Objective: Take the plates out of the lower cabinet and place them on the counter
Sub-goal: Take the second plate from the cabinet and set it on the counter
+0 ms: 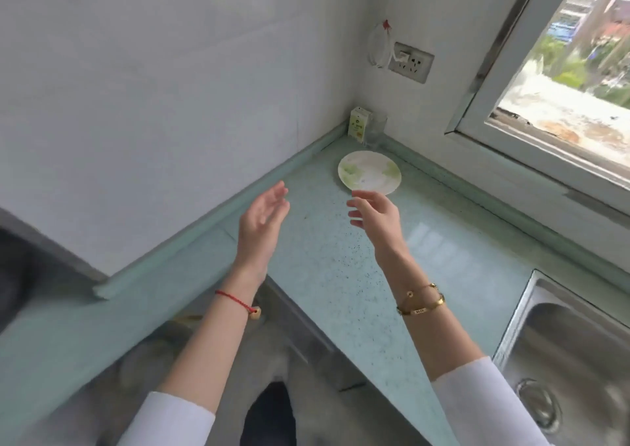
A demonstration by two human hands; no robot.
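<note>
A round white plate with green leaf print lies flat on the pale green speckled counter near a small carton and clear glass in the corner, while the left hand and right hand hover empty with fingers loosely spread, beside an empty steel sink.

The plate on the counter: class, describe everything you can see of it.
The plate is round, white with pale green leaf-like patches, and looks glazed ceramic. It lies flat, face up and empty on the speckled light-green counter, near the back corner, just in front of a small carton and a clear glass. The right hand hovers open at its near edge; contact cannot be told.
</note>
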